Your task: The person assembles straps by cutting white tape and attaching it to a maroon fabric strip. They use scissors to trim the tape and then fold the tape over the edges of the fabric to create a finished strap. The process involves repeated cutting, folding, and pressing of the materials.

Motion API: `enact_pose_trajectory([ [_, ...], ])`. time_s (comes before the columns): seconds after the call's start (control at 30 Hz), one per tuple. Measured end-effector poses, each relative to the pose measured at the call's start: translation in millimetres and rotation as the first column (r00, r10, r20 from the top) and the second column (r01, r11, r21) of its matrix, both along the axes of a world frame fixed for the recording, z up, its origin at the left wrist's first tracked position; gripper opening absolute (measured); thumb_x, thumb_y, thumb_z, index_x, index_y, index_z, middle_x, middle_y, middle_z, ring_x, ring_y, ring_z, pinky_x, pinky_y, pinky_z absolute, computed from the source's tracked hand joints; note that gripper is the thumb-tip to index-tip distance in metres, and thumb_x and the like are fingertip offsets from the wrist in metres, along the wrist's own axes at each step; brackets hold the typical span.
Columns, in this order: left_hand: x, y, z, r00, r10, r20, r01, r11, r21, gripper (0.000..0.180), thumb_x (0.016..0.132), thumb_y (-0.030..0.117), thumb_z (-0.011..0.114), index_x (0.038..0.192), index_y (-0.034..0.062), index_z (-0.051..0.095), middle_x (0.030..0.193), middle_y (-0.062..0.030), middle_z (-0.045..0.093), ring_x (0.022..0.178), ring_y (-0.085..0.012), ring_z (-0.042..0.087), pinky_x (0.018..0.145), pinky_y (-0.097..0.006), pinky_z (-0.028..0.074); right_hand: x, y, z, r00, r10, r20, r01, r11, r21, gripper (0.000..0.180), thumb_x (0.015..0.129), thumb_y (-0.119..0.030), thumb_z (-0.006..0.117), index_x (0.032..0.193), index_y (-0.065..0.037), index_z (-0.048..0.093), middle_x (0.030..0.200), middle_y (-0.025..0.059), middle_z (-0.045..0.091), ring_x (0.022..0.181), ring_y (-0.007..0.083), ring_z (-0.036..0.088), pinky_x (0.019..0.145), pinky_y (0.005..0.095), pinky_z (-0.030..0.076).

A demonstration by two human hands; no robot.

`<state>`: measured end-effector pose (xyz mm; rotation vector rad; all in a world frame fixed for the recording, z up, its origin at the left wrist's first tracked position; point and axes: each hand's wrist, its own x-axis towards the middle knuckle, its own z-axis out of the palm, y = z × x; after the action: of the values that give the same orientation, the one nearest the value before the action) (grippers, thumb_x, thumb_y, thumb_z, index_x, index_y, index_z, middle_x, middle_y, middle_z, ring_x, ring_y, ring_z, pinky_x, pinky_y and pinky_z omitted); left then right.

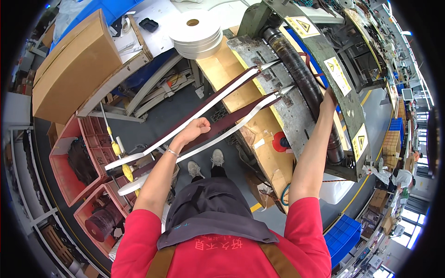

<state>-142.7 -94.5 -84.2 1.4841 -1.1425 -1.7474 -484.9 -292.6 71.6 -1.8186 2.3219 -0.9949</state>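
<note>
Two maroon fabric bands with white tapes run slanting from the machine down to white rolls on a rod at the left. My left hand is closed, fingers curled together, right by the lower maroon band. What its fingers pinch, if anything, is hidden. My right arm reaches across the machine's metal plate. Past the long dark roller, my right hand reaches in beside the guard; its fingers are out of sight. Narrow maroon strips come out beyond the roller.
A stack of white tape rolls stands on the table behind. To the left are a large cardboard box and red crates. The machine's guard bears yellow warning labels. A wooden tray lines its near side.
</note>
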Motion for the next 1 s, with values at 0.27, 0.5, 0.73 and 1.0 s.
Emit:
enact_pose_trajectory([
  [0.27, 14, 14, 35, 0.987, 0.008, -0.159, 0.000, 0.999, 0.050, 0.007, 0.079, 0.004, 0.055, 0.085, 0.0015, 0.056, 0.076, 0.0039, 0.053, 0.072, -0.0033, 0.047, 0.067, -0.018, 0.037, 89, 157, -17, 0.784, 0.385, 0.486, -0.313, 0.923, -0.225, 0.015, 0.080, -0.007, 0.053, 0.091, 0.001, 0.058, 0.085, 0.0114, 0.061, 0.079, 0.0130, 0.057, 0.072, 0.0263, 0.045],
  [0.5, 28, 22, 48, 0.958, -0.065, -0.278, 0.091, 0.993, 0.080, 0.010, 0.078, 0.007, 0.060, 0.085, 0.0009, 0.057, 0.074, 0.0049, 0.054, 0.070, -0.0025, 0.049, 0.066, -0.016, 0.039, 136, 186, -76, 0.051, 0.084, 0.995, -0.534, 0.845, -0.044, 0.024, 0.082, -0.015, 0.055, 0.099, 0.002, 0.054, 0.087, 0.0095, 0.060, 0.083, 0.0131, 0.056, 0.080, 0.0247, 0.041],
  [0.73, 29, 24, 62, 0.979, -0.112, -0.168, 0.119, 0.992, 0.034, 0.006, 0.080, 0.007, 0.058, 0.081, 0.0018, 0.055, 0.071, 0.0078, 0.050, 0.067, -0.0006, 0.044, 0.062, -0.016, 0.036, 140, 203, -60, 0.050, -0.128, 0.990, -0.521, 0.843, 0.135, 0.019, 0.084, -0.016, 0.050, 0.093, 0.001, 0.055, 0.075, 0.0107, 0.061, 0.066, 0.0159, 0.061, 0.061, 0.0262, 0.049],
  [1.0, 17, 23, 74, 0.990, -0.142, 0.000, 0.142, 0.990, 0.008, 0.006, 0.081, 0.007, 0.056, 0.077, 0.0030, 0.053, 0.066, 0.0088, 0.043, 0.061, -0.0007, 0.036, 0.054, -0.017, 0.029, 147, 213, -31, -0.234, -0.152, 0.960, -0.459, 0.888, 0.029, 0.018, 0.084, -0.015, 0.049, 0.090, 0.002, 0.054, 0.073, 0.0131, 0.061, 0.064, 0.0198, 0.062, 0.060, 0.0318, 0.052],
])
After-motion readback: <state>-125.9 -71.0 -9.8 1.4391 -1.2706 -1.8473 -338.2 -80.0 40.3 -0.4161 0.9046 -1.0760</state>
